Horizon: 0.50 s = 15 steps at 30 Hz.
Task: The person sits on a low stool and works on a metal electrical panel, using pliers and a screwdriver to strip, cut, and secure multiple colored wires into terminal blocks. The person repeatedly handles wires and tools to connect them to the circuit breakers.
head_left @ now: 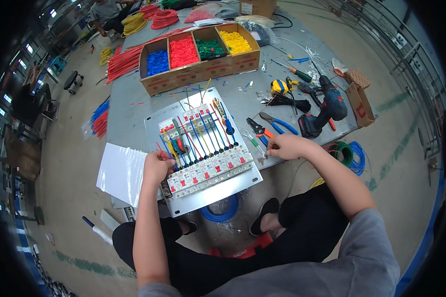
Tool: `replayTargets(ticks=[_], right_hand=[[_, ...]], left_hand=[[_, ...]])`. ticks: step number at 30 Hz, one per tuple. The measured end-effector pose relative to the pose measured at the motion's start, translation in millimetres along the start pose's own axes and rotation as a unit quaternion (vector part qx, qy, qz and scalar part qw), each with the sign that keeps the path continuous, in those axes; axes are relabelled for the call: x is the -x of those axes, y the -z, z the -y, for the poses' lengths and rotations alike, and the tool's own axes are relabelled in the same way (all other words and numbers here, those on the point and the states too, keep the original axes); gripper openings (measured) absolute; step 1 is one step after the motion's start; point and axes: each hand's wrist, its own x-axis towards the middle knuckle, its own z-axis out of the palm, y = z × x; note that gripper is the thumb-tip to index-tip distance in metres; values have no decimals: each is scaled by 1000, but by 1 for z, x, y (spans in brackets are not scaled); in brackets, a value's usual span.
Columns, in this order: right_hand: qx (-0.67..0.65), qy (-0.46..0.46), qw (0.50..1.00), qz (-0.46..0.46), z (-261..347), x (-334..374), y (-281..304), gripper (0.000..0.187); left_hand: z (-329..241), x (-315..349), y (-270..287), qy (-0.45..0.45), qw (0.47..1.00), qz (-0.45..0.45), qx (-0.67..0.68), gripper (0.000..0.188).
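A metal mounting plate [218, 190] tilts over the table's near edge, bearing a front row of white circuit breakers [208, 173] with red levers and a second breaker row [198, 115] behind. Red, blue, yellow and green wires [195, 136] run between the rows. My left hand [157, 169] is closed at the front row's left end, fingertips pinched on a wire there. My right hand [286, 147] is closed beside the plate, fingertips down by a wire stripper [258, 129] with orange and blue handles and a small wrench [254, 142]. What it holds, if anything, is hidden.
Behind the plate stands a cardboard box [183, 76] of blue, red, green and yellow terminal sleeves. Blue-handled pliers [280, 123], a cordless drill [327, 104] and a tape measure [279, 87] lie right. White sheets [121, 171] lie left; a blue wire coil [220, 210] is below.
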Motion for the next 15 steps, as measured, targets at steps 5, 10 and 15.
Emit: replayTargets(ticks=[5,10,15], right_hand=[[-3,-33,999,38,3,13,2,37],[6,-53,998,45,3,27,9,42],[31,-107,992,61,-13,59,27,53]], left_hand=[[-19,4,4,-17,998,-32,53,10],[-7,-20,8,-72,990,-73,95,18],[10,-32,14,-119,962,-153,193,22]])
